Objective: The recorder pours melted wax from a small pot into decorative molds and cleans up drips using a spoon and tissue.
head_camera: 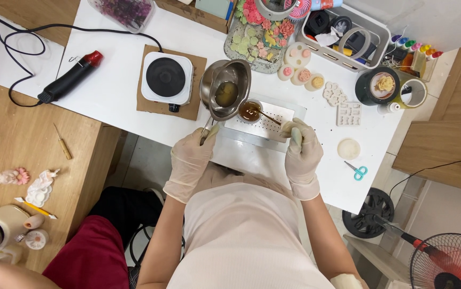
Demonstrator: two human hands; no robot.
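The left hand (pixel 190 158), gloved, gripped the handle of a steel pouring pot (pixel 225 87), fingers clenched round it, the pot tilted with its spout over a small glass cup (pixel 250 111). Amber liquid sat in both pot and cup. The cup stood on a perforated metal tray (pixel 265 124) near the front edge of the white table (pixel 113 91). The right hand (pixel 301 152), also gloved, pinched a thin stick (pixel 268 116) whose tip was in the cup.

Risks, as judged: the cup was small and the spout wide, so a steeper tilt could overshoot and flood the tray. The stick could lever the light cup over. The liquid was probably hot, given the hot plate (pixel 166 78) just left of the pot; thin gloves would give little protection from a splash.
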